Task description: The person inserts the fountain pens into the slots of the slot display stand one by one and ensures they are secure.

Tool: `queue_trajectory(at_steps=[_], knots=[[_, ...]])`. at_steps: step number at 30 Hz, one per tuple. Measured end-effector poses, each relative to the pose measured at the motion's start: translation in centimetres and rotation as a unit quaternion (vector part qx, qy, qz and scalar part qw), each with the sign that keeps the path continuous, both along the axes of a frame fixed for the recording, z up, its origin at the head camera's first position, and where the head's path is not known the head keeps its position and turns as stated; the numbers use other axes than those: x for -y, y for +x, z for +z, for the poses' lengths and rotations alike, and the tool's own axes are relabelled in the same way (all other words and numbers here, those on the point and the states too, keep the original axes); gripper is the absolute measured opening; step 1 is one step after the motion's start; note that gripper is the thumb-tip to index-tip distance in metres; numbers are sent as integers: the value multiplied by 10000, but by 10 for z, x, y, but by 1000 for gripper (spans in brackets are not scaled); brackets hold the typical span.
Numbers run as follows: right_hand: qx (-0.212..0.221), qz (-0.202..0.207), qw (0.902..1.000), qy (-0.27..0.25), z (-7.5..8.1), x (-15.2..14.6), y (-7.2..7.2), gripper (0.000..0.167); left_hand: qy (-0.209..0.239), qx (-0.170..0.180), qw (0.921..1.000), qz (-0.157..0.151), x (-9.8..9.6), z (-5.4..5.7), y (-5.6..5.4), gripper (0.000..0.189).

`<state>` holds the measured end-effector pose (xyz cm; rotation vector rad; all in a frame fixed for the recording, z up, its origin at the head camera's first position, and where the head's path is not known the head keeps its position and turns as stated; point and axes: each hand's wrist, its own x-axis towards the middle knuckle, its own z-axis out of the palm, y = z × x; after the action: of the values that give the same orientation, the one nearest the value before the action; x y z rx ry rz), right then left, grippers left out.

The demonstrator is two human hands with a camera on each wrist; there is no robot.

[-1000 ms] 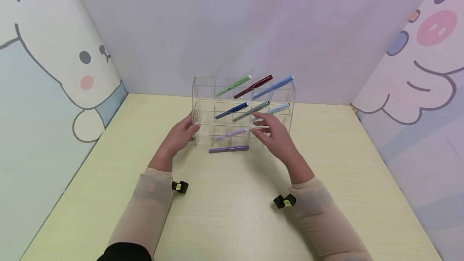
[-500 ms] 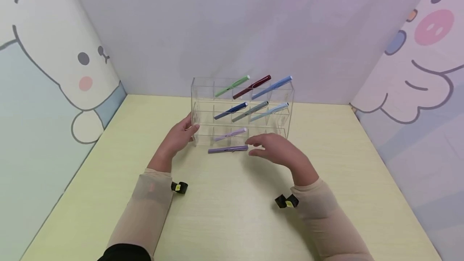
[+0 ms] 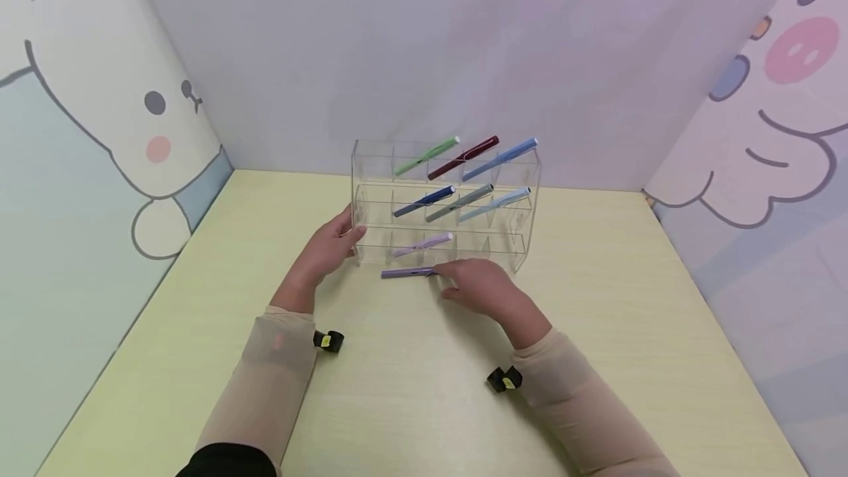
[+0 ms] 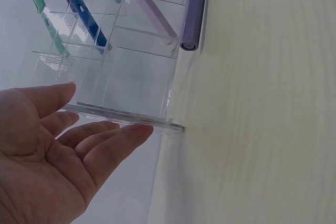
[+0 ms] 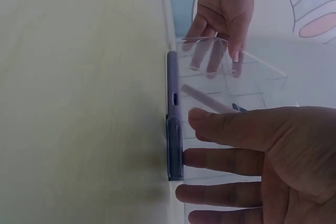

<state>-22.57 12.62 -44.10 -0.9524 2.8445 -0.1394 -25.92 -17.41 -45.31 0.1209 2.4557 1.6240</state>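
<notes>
A clear acrylic pen rack [image 3: 371, 238] stands on the table, its tiers holding several slanted pens. At its left side my left hand [image 3: 329, 245] holds the side panel, thumb on the inner face and fingers along the outside, as the left wrist view shows. A dark purple pen [image 3: 404, 272] lies on the table along the rack's front. Over its capped right end reaches my right hand [image 3: 480, 287]. In the right wrist view the fingers [image 5: 226, 161] are extended and apart, one tip right at the cap. A light purple pen [image 3: 422, 244] rests in the lowest tier.
In the top tier are a green pen [image 3: 427, 156], a dark red pen [image 3: 464, 157] and a blue pen [image 3: 500, 159]. The middle tier holds a navy pen [image 3: 424, 201], a grey pen [image 3: 460, 204] and a light blue pen [image 3: 495, 204]. A wall [image 3: 424, 57] rises behind.
My right hand has come down from the rack's middle tier, at the light blue pen, to the purple pen on the table. My left hand stays at the rack's side.
</notes>
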Motion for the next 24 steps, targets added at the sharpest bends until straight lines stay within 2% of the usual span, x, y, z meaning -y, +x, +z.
queue_trajectory(at_steps=[7,11,17,24], knots=[[-482,117,9985,243,-6,4,1,29,6,-41,10000,42,1,-1,1,60],[-597,59,9976,338,-9,4,1,19,53,-21,10000,24,1,-1,0,60],[-244,-351,9971,633,-11,4,0,6,80,-8,10000,-2,1,-2,-1,61],[62,-556,9949,845,-9,3,-2,12,63,-3,10000,-34,0,-2,-3,64]])
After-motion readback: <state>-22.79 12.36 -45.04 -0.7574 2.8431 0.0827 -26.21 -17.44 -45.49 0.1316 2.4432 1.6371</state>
